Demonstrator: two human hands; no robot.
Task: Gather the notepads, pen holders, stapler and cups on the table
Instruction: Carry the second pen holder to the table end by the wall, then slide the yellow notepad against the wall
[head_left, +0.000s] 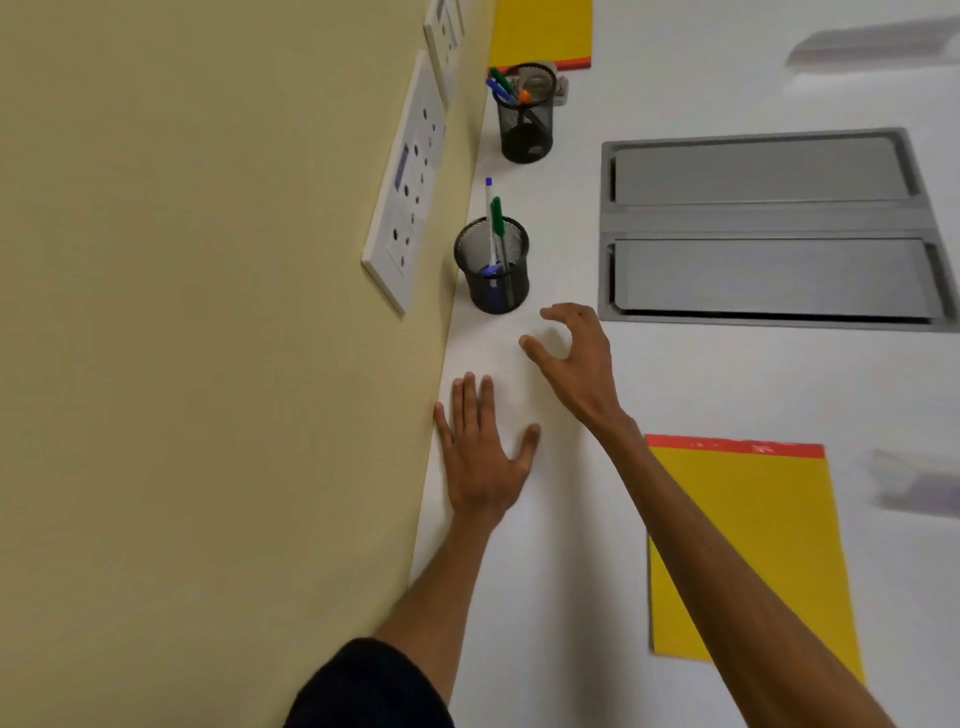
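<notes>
Open lane: bare table between wall and near notepad.
Ahead: near pen holder blocks.
Right: grey hatch, flush.

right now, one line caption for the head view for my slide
Right hand open near the closer pen holder; left hand flat on the table.

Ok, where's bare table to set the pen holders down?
Free: the strip between the left hand and near notepad, and between that notepad and the metal hatch. Crowded: the far pen holder against the far notepad.
</notes>
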